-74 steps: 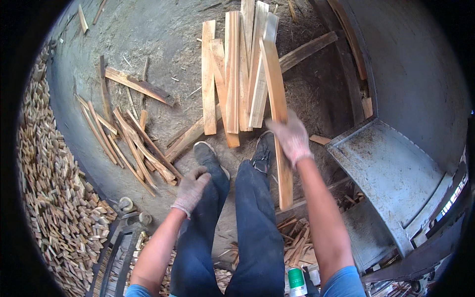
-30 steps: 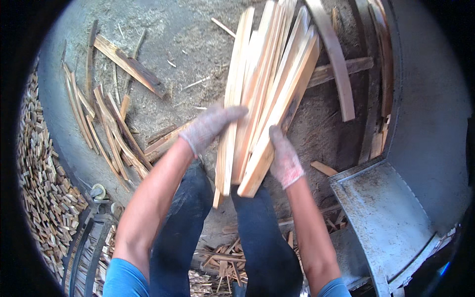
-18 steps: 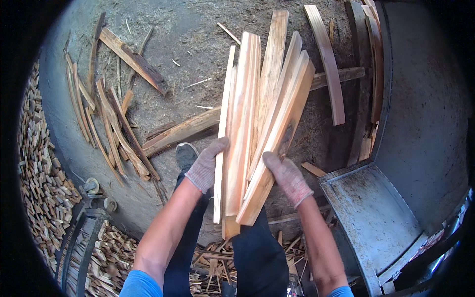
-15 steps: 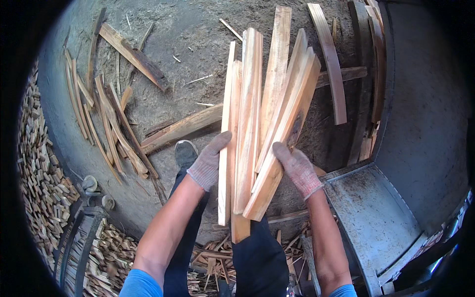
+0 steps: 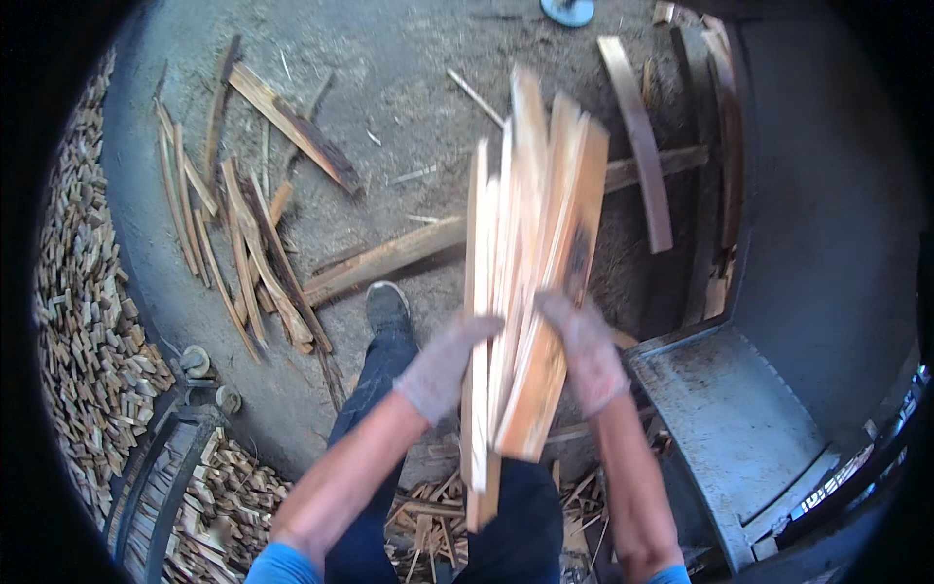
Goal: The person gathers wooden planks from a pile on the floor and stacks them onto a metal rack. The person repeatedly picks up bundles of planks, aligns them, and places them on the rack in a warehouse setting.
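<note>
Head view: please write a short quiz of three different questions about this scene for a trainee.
1. True or false: both hands wear gloves.
2. What do the hands hold between them? A) a bundle of wooden slats B) a hammer C) a rope
3. Fill in: the grey metal tray lies to the person's ____.

Key:
1. True: the left hand and the right hand are both gloved.
2. A: the bundle of slats is clamped between them, above the legs.
3. Right: the tray is on the right; loose planks lie on the left.
</note>
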`<state>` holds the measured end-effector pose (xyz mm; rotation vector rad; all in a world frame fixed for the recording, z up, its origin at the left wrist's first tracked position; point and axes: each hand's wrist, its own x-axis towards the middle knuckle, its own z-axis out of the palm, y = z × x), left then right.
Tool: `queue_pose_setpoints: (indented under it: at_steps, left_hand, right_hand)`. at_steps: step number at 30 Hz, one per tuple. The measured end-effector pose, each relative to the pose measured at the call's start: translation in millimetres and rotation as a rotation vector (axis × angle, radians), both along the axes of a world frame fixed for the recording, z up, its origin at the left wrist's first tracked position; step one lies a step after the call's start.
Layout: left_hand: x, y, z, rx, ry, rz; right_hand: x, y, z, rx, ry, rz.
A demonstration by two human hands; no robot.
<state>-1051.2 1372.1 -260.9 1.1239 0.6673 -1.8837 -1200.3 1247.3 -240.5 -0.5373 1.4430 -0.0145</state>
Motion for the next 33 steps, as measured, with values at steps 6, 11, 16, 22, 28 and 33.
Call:
queue_pose_setpoints:
  at_steps: [6, 11, 16, 22, 28, 33]
  left_hand:
    - [-18.5, 63.9, 167.5, 0.02, -0.032, -0.042]
    - [-41.5, 117.0, 200.9, 0.245, 0.175, 0.17]
    - [-48.4, 119.1, 71.9, 0.317, 0.222, 0.247]
    - [-57.3, 151.7, 0.5, 0.122, 0.167, 0.3]
    - [-36.7, 176.0, 112.0, -0.024, -0.22, 0.049]
    - [64.8, 139.6, 262.0, -0.089, -0.389, 0.156]
  right_hand:
    - [-20.1, 69.5, 150.8, 0.203, 0.133, 0.241]
    - [-13.0, 92.8, 185.7, 0.417, 0.065, 0.103]
    - [-24.7, 94.4, 57.2, 0.641, -0.033, -0.097]
    - [8.9, 115.1, 46.3, 0.416, -0.006, 0.091]
    - [42.8, 126.5, 171.8, 0.327, -0.01, 0.292]
    - [97.5, 144.0, 290.7, 0.507, -0.129, 0.046]
